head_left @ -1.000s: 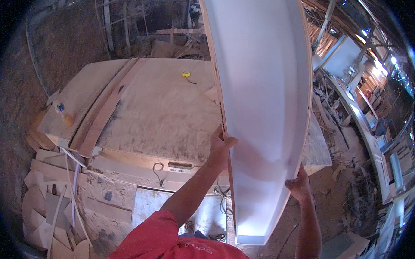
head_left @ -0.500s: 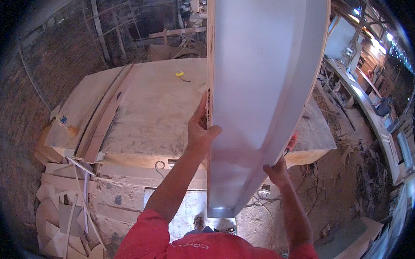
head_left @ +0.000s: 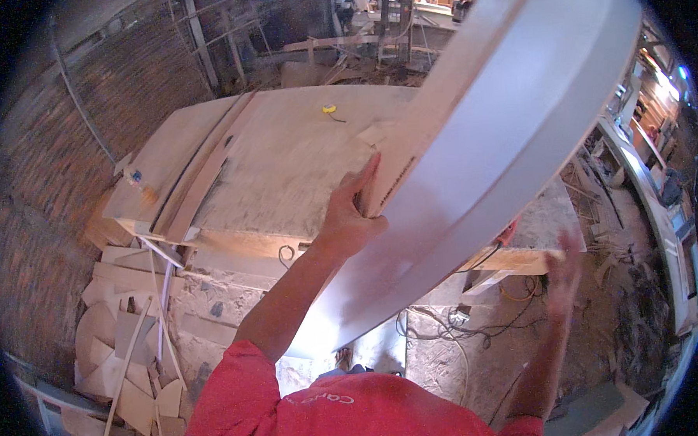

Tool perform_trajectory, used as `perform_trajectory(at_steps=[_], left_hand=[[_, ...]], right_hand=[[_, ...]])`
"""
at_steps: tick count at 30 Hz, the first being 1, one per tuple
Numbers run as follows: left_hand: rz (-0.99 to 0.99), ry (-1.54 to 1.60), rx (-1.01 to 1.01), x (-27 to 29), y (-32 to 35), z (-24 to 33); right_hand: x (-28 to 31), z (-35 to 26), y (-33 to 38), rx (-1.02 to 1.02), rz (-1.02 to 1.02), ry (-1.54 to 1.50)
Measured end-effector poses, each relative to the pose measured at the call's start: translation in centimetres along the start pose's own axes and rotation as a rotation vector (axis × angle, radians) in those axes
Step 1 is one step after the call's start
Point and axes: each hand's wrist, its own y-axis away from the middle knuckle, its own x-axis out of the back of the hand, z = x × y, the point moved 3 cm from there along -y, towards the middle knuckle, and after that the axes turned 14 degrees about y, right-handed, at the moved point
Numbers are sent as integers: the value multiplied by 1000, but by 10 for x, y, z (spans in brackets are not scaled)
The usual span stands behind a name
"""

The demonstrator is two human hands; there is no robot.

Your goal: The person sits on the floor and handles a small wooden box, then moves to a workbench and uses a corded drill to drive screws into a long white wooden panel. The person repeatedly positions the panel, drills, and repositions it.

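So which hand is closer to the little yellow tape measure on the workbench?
Left. The left hand grips the white board's edge over the workbench, below the yellow tape measure. The right hand is blurred, off the board, past the bench's right end.

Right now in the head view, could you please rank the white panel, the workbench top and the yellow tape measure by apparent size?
1. white panel, though its nearness to the camera exaggerates it
2. workbench top
3. yellow tape measure

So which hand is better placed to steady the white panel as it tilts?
The left hand: it grips the edge of the white panel over the workbench. The right hand looks blurred and off the panel.
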Motion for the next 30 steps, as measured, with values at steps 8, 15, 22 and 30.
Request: perform_trajectory(at_steps=[8,15,22,30], left_hand=[[-221,-343,-123,-34,48,18],[-477,-547,-55,-64,78,27],[-708,-725,6,-108,85,47],[-881,-794,-11,-143,77,54]], right_hand=[[164,17,-35,40,698,259],[201,-48,-25,620,588,1440],[256,24,45,823,641,1313],[280,55,97,318,190,1565]])
